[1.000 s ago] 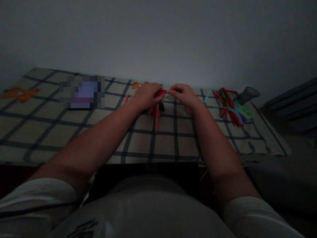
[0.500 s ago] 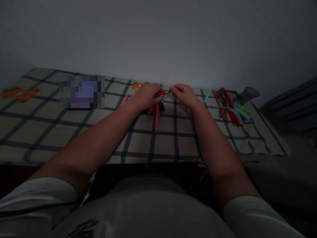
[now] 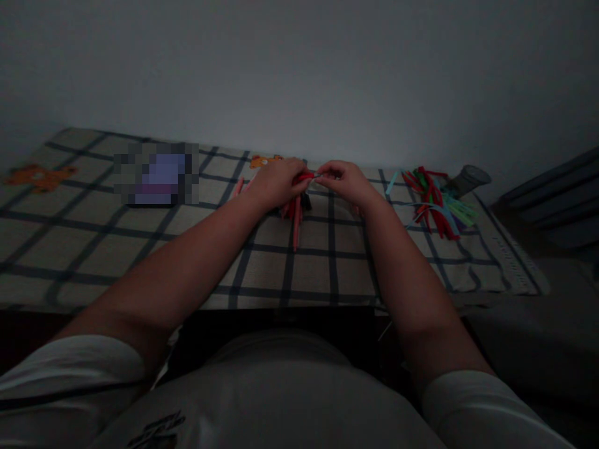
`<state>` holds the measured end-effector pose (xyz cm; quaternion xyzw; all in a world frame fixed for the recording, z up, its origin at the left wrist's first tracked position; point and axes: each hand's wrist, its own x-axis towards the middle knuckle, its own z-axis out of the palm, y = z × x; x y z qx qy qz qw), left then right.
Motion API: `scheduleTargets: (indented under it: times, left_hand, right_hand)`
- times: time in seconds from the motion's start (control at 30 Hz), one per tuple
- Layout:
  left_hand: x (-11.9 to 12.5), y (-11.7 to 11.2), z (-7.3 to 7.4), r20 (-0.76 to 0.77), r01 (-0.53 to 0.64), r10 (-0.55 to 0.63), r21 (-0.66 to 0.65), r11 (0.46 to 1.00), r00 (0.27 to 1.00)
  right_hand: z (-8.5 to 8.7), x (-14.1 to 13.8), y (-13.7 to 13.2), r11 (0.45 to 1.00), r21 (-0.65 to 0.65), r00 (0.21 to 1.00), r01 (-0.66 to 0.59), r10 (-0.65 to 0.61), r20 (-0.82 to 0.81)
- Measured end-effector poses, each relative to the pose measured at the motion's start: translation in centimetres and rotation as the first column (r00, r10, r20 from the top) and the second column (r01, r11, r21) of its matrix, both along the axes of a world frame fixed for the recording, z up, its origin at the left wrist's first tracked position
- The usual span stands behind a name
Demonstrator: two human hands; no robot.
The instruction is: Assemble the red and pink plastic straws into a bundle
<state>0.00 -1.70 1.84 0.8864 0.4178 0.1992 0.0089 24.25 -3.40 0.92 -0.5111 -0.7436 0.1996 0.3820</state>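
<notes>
The scene is dim. My left hand (image 3: 277, 181) is closed around a small red piece (image 3: 304, 178), whose end sticks out toward the right. My right hand (image 3: 344, 179) pinches something thin at that red end; I cannot make out what. Both hands hover close together above the far middle of a checked tablecloth (image 3: 140, 249). Under them lie several red and pink strips (image 3: 294, 218), with a small dark object (image 3: 306, 201) beside them.
A heap of red, green and blue strips (image 3: 437, 199) lies at the far right of the cloth, next to a grey jar lying on its side (image 3: 465, 179). A blurred-out purple item (image 3: 156, 174) sits at the far left. A wall stands right behind the table.
My right hand drew a little away from the left half a second ago, then closed back in on the red end. The arms have barely shifted.
</notes>
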Motion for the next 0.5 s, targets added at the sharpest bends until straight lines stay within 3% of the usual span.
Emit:
scheduleTargets:
  times: [0.5]
  left_hand:
    - [0.04,-0.51,0.33,-0.050,-0.012,0.012,0.007,1.000,0.999]
  right_hand:
    - [0.32,-0.06,-0.32,0.998,-0.046,0.999,-0.037,0.037,0.013]
